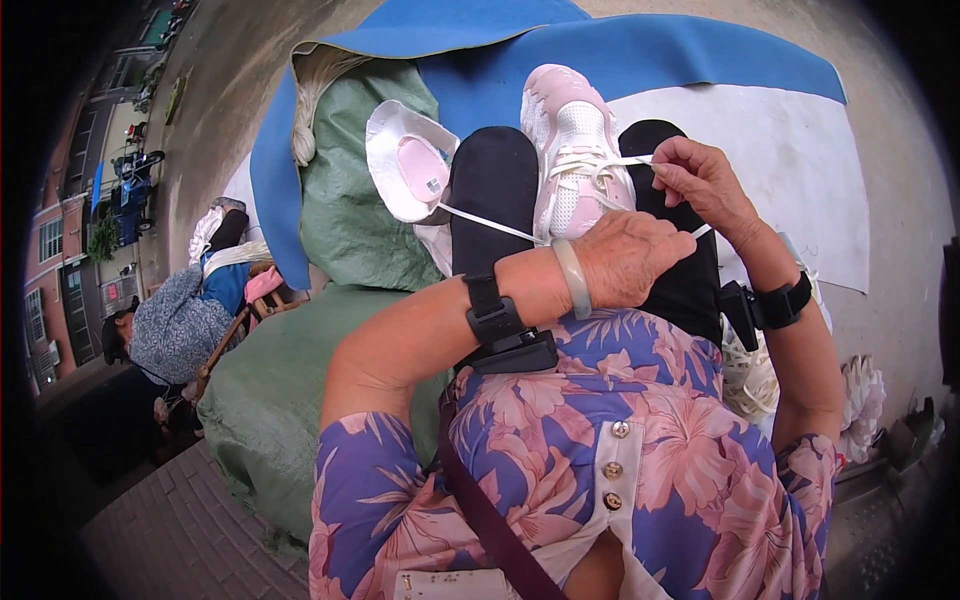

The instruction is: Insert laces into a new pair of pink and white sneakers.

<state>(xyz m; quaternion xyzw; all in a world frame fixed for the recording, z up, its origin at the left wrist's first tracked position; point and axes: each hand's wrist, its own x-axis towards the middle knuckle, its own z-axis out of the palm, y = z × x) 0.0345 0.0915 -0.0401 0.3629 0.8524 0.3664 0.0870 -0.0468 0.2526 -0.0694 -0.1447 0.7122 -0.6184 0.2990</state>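
Observation:
A pink and white sneaker (575, 150) rests on my lap between my black-trousered legs, toe pointing away. My right hand (700, 180) pinches a white shoelace (625, 162) beside the sneaker's eyelets. My left hand (630, 255) lies over the heel end of the sneaker, closed around the same lace, whose other end (490, 225) stretches off to the left. A second pink sneaker (410, 170) lies on its side to the left, its opening facing me.
Large green sacks (300, 380) fill the left. A blue mat (640, 60) and a white sheet (800, 180) cover the ground ahead. Another person (180, 320) sits at far left. White bundles (860, 400) lie at my right.

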